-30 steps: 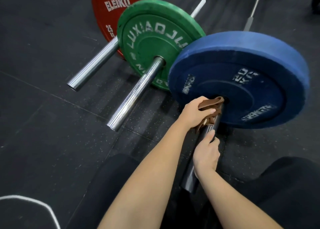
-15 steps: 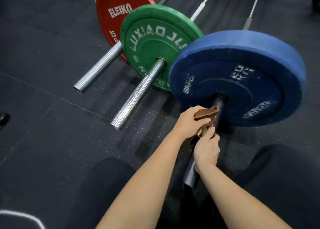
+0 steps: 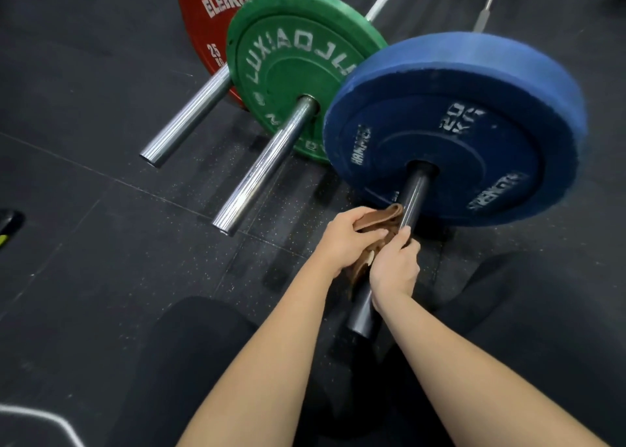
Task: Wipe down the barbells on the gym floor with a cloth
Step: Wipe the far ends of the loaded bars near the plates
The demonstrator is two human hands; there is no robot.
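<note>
1. The brown cloth [image 3: 376, 219] is bunched against the left side of the dark bar [image 3: 415, 192], near the blue plate [image 3: 474, 135] but apart from it.
2. The left grip [image 3: 342, 240] is clenched on the cloth, its fingers curled over the folds.
3. The right grip [image 3: 394, 263] is wrapped round the dark bar just below the cloth, with its fingertips touching the fabric.
4. The bar's open end [image 3: 360, 321] sticks out below the right wrist, between the person's black-clad knees.
5. Left of the blue plate stand a green plate [image 3: 298, 74] and, behind that, a red plate [image 3: 203, 23]. Each sits on its own chrome bar [image 3: 261, 172], and the two bars run side by side.
6. All three barbells rest on the black rubber floor [image 3: 84, 260].
</note>
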